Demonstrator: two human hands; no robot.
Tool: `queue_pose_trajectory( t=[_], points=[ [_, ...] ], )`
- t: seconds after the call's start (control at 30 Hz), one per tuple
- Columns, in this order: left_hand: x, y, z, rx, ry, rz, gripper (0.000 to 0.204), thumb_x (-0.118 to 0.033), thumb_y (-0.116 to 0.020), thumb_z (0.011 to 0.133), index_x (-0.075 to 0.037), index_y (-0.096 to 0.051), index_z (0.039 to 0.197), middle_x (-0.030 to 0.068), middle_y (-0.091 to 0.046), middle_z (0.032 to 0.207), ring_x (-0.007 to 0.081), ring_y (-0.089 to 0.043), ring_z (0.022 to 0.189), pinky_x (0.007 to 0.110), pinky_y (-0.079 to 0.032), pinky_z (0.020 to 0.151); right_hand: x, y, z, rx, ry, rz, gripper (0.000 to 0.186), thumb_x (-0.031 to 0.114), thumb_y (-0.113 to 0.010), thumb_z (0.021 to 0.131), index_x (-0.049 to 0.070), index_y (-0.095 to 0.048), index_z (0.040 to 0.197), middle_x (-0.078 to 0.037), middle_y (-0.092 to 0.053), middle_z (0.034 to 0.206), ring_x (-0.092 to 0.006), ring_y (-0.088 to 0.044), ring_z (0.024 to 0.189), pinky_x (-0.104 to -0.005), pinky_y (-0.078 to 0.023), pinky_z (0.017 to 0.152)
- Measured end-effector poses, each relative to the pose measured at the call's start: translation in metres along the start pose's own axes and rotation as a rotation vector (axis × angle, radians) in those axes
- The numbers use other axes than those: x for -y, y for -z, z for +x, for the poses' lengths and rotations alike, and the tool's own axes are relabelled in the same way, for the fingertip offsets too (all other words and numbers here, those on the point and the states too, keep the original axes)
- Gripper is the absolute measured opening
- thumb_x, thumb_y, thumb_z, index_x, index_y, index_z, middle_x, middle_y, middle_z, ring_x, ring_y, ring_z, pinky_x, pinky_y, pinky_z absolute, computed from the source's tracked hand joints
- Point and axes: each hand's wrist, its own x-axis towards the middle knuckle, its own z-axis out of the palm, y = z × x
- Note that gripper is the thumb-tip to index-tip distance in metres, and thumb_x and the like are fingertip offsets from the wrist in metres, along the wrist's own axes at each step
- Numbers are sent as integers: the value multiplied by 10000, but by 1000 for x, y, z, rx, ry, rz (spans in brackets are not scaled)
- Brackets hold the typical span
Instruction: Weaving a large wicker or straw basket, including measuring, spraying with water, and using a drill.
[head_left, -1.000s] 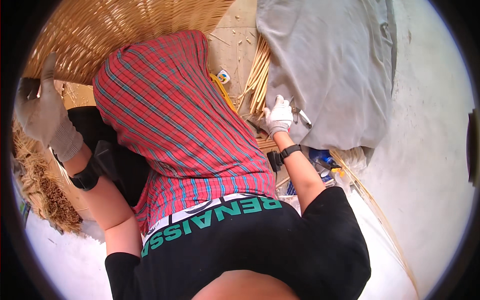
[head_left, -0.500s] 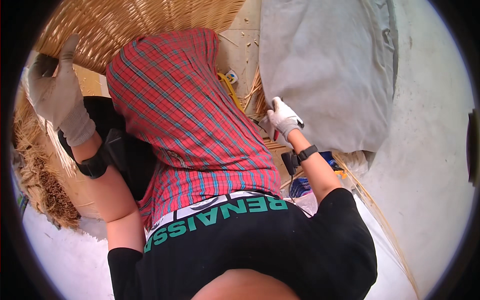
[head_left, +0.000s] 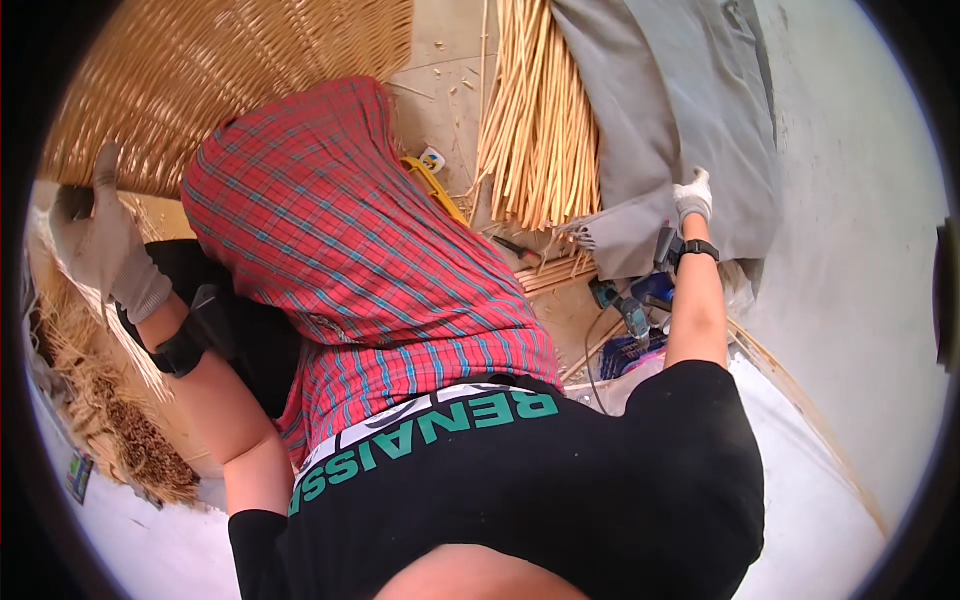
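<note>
My right hand (head_left: 693, 195), in a white work glove, is closed on a grey cloth (head_left: 720, 130). The cloth is folded back to the right, beside a bundle of pale wicker rods (head_left: 540, 130) lying exposed. By the lower edge of a woven wicker panel (head_left: 250, 70) is my left hand (head_left: 105, 245), also gloved. Its thumb stands up against the panel, apart from the darker fingers, which are partly turned from view. A red plaid cloth (head_left: 350, 220) covers my lap and legs.
Near the rods lie a yellow tool (head_left: 435, 188), a small white round item (head_left: 432, 160) and a dark hand tool (head_left: 515, 248). A teal power drill (head_left: 622, 308) with a cable is below my right wrist. Brown fibre bundles (head_left: 120, 430) lie at left.
My right hand has drawn the grey cloth rightward, uncovering the rod bundle and the drill. My left hand stays by the wicker panel, and appears slightly lower as the view shifts.
</note>
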Motion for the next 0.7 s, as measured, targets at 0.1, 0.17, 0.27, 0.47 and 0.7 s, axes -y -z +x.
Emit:
queue_pose_trajectory(
  t=[0.1, 0.17, 0.27, 0.47, 0.7],
  points=[
    [4, 2, 3, -32, 4, -4, 444, -247, -832, 851, 75, -693, 1123, 119, -739, 1054, 161, -656, 909, 282, -498, 843, -7, -25, -22, -72, 153, 105, 624, 213, -722, 857, 103, -471, 1418, -202, -602, 1314, -353, -584, 1244, -455, -489, 1014],
    [6, 1, 4, -55, 0, -11, 470, -264, -838, 843, 79, -686, 1126, 123, -736, 1055, 169, -658, 915, 286, -501, 849, -15, -54, -70, 0, 377, 516, 396, 246, -692, 898, 47, -620, 1232, -194, -697, 1069, -269, -690, 968, -408, -554, 855],
    [6, -6, 6, -83, 18, -113, 549, -316, -855, 820, 91, -662, 1134, 138, -729, 1059, 195, -666, 935, 297, -509, 869, -64, -82, -164, 1038, 12, 394, 422, 466, -677, 934, 45, -683, 963, -90, -717, 831, -226, -672, 639, -359, -544, 532],
    [24, -28, 16, -75, -61, -99, 599, -365, -868, 797, 89, -652, 1121, 129, -725, 1034, 204, -667, 941, 290, -513, 868, -209, -100, -250, 708, -988, 1019, 294, 370, -714, 941, 108, -643, 1052, -22, -697, 852, -151, -654, 676, -297, -557, 615],
    [46, -36, 34, -123, 19, 400, 784, -613, -803, 757, 22, -655, 1192, 103, -734, 1081, 224, -681, 985, 333, -515, 889, -236, -120, -198, 254, -715, 1279, 298, 252, -789, 860, 149, -516, 802, -18, -458, 616, -191, -432, 446, -364, -329, 408]
  ],
)
